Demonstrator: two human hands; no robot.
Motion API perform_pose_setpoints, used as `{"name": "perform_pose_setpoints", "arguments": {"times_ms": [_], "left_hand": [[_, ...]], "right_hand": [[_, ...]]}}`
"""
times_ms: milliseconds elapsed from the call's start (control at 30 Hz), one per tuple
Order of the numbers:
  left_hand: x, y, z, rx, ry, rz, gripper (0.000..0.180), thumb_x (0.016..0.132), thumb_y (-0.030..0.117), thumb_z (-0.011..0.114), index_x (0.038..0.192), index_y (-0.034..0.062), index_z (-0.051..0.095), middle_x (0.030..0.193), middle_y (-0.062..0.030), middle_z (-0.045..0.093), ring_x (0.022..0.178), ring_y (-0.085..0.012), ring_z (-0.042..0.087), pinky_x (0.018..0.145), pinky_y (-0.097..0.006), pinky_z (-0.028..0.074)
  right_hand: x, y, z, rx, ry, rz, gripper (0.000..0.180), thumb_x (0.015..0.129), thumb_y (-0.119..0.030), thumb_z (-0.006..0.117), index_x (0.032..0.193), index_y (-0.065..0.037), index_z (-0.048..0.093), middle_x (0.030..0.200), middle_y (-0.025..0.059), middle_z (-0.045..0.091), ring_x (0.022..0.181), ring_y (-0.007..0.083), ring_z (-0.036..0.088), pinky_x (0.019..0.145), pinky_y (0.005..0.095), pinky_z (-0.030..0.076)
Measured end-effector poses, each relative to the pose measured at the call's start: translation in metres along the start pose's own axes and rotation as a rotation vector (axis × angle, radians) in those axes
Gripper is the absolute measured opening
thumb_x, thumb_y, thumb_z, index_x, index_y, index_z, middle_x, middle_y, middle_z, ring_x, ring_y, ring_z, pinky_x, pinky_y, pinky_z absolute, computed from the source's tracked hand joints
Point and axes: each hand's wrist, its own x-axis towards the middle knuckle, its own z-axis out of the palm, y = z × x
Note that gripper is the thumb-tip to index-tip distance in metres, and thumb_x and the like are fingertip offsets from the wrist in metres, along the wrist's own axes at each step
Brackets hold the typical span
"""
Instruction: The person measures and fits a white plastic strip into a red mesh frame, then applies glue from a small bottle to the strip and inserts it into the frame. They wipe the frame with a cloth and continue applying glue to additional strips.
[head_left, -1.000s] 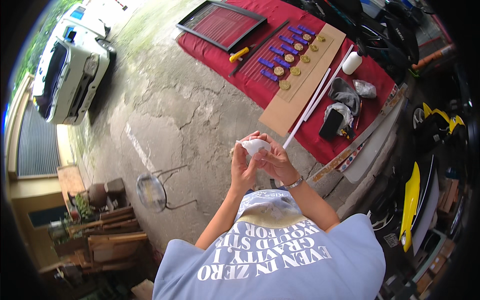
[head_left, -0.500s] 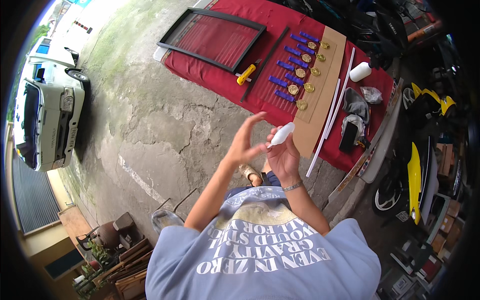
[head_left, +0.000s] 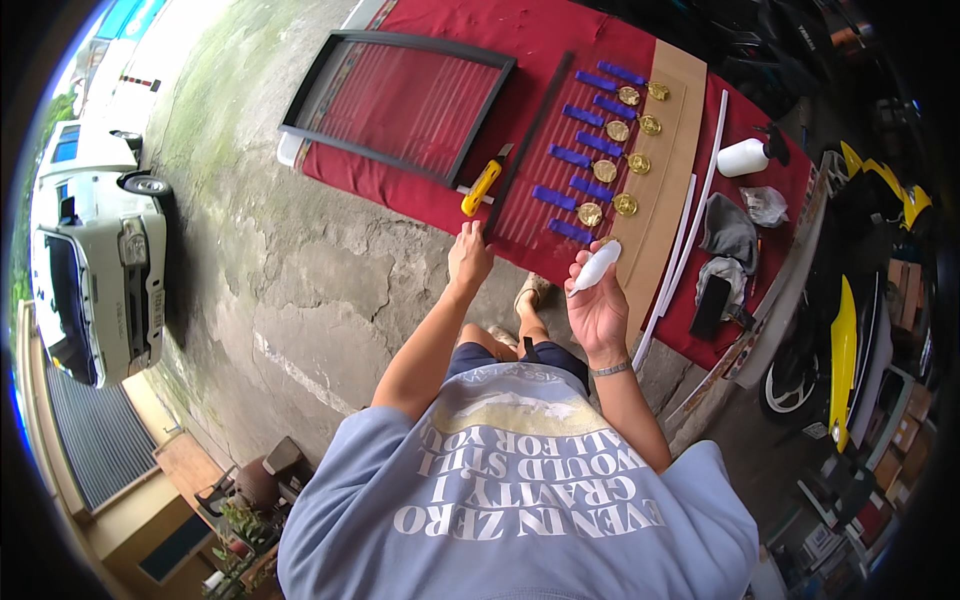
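In my right hand (head_left: 600,308) is a small translucent white squeeze bottle (head_left: 597,268), its narrow tip pointing down toward me. My left hand (head_left: 468,258) is at the near edge of the red-covered table (head_left: 385,185), fingers curled in beside the near end of a long black strip (head_left: 525,150); what they pinch, if anything, is hidden. Just beyond those fingers lies a yellow utility knife (head_left: 482,190). To the strip's right, gold medals (head_left: 604,171) with blue ribbons (head_left: 570,156) lie in rows across a striped see-through sheet and a brown board (head_left: 665,150).
A black-framed clear panel (head_left: 400,100) lies at the table's far left. White strips (head_left: 690,230), a white spray bottle (head_left: 742,158), grey cloth (head_left: 728,232) and a black phone-like object (head_left: 710,307) lie on the right. A white van (head_left: 100,270) stands left; a yellow-and-black motorcycle (head_left: 842,360) stands right.
My left hand has left the bottle's side and moved left to the table edge, its spread fingers now curled. The right hand still holds the bottle, slightly farther right. The view has shifted.
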Motion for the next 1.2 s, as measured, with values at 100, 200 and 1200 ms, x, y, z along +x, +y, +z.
{"name": "perform_pose_setpoints", "arguments": {"times_ms": [100,200,1200], "left_hand": [[0.007,0.003,0.008,-0.051,-0.002,-0.038,0.046,0.082,0.012,0.070,0.122,0.0013,0.049,0.114,-0.0197,0.056,0.104,-0.0380,0.061,0.086,-0.045,0.052],[0.014,0.003,0.010,-0.128,0.021,-0.085,0.044,0.082,0.010,0.068,0.122,0.0019,0.050,0.109,-0.0190,0.060,0.101,-0.0373,0.063,0.084,-0.044,0.052],[0.026,0.189,-0.262,-2.141,-0.908,-0.095,0.064,0.089,0.018,0.043,0.152,0.0090,0.033,0.083,-0.0037,0.049,0.069,-0.0134,0.045,0.057,-0.028,0.037]], "right_hand": [[0.013,-0.013,0.003,0.020,0.008,-0.025,0.039,0.098,-0.025,0.062,0.130,-0.005,0.051,0.119,0.0138,0.061,0.105,0.0259,0.064,0.088,0.0362,0.056],[0.021,-0.023,0.006,0.041,0.014,-0.049,0.035,0.100,-0.024,0.059,0.128,-0.004,0.052,0.119,0.0144,0.061,0.105,0.0263,0.065,0.088,0.0366,0.056],[0.018,0.030,0.207,-0.773,-0.084,-0.772,0.038,0.103,-0.029,0.052,0.128,0.000,0.051,0.118,0.0146,0.058,0.114,0.0250,0.056,0.100,0.0483,0.044]]}}
